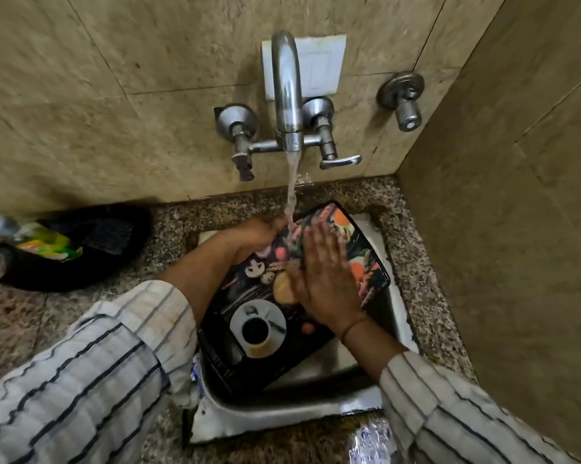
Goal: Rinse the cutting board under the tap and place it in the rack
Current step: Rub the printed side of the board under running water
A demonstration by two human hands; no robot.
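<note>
Overhead, tiled walls (81, 105) close us in at the back and on the right, meeting in a corner just beyond the sink, so open room lies only to the left along the speckled counter (91, 306). Set into that counter, the steel sink (401, 316) is nearly filled by the cutting board (245, 296), a dark printed board that we hold tilted inside the basin, its far corner raised close to the back rim and its near edge low in the basin. Little gap shows between the board's right edge and the sink wall. A black pan (115, 259) sits well apart on the left counter with a green packet (48, 244) in it. From the wall tap (286, 95) a stream of water (292, 192) falls onto the board's upper left edge. Our left hand (259, 234) is closed around that edge, right where the water lands, while our right hand (326, 279) lies flat and spread on the printed face, gripping nothing.
</note>
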